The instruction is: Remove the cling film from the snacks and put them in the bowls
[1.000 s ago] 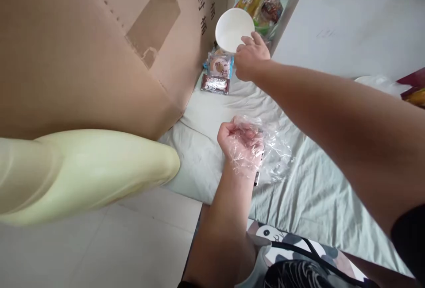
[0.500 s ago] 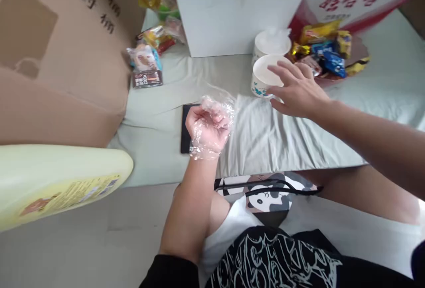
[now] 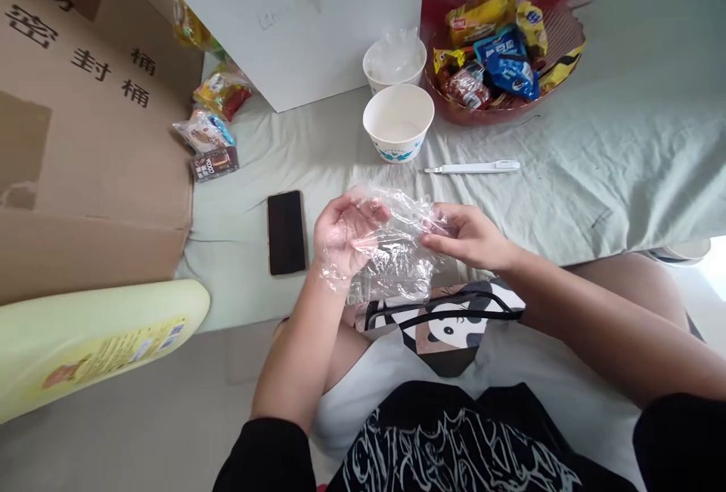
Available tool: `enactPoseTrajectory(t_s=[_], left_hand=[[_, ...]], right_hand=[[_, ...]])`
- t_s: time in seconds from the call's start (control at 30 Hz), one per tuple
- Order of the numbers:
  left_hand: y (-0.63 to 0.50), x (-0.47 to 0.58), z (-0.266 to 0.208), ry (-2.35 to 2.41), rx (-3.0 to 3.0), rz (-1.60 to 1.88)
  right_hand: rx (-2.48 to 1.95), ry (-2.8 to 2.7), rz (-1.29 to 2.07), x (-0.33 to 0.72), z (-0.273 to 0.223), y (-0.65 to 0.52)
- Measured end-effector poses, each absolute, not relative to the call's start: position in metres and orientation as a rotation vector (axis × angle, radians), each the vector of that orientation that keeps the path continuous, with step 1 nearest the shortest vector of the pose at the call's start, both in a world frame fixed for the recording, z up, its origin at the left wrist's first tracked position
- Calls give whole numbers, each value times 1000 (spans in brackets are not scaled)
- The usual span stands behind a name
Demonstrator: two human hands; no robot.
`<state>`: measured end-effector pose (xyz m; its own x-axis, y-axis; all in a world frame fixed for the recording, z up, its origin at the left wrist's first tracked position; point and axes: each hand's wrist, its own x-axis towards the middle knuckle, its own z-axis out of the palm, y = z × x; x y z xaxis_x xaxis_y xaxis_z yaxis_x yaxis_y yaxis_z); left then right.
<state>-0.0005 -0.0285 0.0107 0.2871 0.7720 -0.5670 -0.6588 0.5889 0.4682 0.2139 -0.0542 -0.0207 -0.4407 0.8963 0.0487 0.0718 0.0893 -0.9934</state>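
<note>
A crinkled clear plastic film cover (image 3: 400, 250) stretches between my two hands above the edge of the bed-like surface. My left hand (image 3: 347, 239) has part of the film around it, its fingers curled and the palm turned up. On the other side, my right hand (image 3: 468, 235) pinches the film between thumb and fingers. Beyond them stands a white paper bowl (image 3: 398, 125) with a blue-green pattern, its inside bare. Just behind it another paper bowl (image 3: 374, 84) holds crumpled clear plastic (image 3: 395, 56). A white slim-handled knife (image 3: 473, 168) lies right of the front bowl.
To my left lie a phone (image 3: 286, 233) and snack packets (image 3: 214, 164), beside a large cardboard box (image 3: 107, 167). A pale yellow bottle (image 3: 113, 333) juts in at lower left. Behind the bowls stands a white box (image 3: 318, 31); at right is a snack-filled basket (image 3: 488, 116).
My right hand has come back from the front bowl to the film and now pinches it. The film is spread wider between my hands. The view has shifted, showing the knife.
</note>
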Motion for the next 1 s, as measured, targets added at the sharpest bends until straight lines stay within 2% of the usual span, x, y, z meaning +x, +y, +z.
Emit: enactPoseTrajectory(t_s=[0.1,0.2,0.3,0.37,0.5,0.63,0.77,1.0], left_hand=[[-10,-4,5,947,209,1081],[-3,1,-1,1027,258,1213],[-11,15,-7,1006,330,1086],[-19,25,-12,977,380,947],[-18,30,-20,1035,452,993],[-2,5,-17,1040,491,1276],[-3,-8,-13,935,468,1444],[-28,25,-29,871,684,804]], right_hand=[[-964,-1445,1497,223,-31,-51],[-1137,-1269,1373,225,-37,-44],[-1332,-1171,1081,225,-39,-34],[-1332,-1274,1002,226,-39,-29],[-1245,-1457,1087,229,-37,-31],[-1287,-1205,1246,234,-36,-36],[-1247,-1022,1267,233,-39,-36],[-1132,-1037,1200,228,-54,-33]])
